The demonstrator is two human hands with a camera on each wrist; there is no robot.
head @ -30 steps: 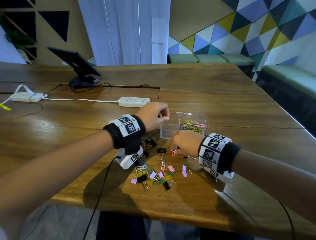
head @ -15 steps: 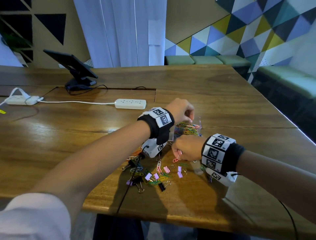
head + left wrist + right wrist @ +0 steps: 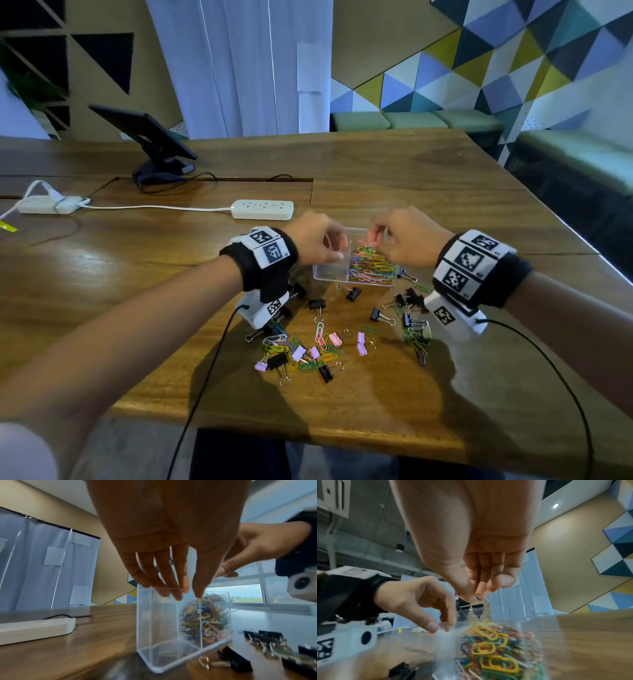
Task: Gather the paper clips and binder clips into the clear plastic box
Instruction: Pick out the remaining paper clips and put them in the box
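Note:
The clear plastic box [image 3: 329,270] stands mid-table; its right compartment holds a heap of coloured paper clips [image 3: 371,265], its left one looks empty. My left hand [image 3: 337,251] pinches the box's left wall at the rim [image 3: 171,588], thumb and fingers either side. My right hand [image 3: 371,240] hovers over the filled compartment, pinching a pale paper clip [image 3: 480,598] between thumb and fingertips [image 3: 467,592]. Loose paper clips [image 3: 320,334], pink binder clips [image 3: 335,339] and black binder clips [image 3: 352,293] lie scattered on the table nearer me.
A white power strip [image 3: 262,209] lies just beyond the box, with its cord running left to another strip [image 3: 44,204]. A tablet on a stand [image 3: 147,137] sits at the far left. More black binder clips [image 3: 407,301] lie under my right wrist. The table's front edge [image 3: 308,428] is close.
My right hand has risen from the table with a paper clip to above the box's filled compartment. My left hand has shifted back to the box's left wall and taken hold of its rim.

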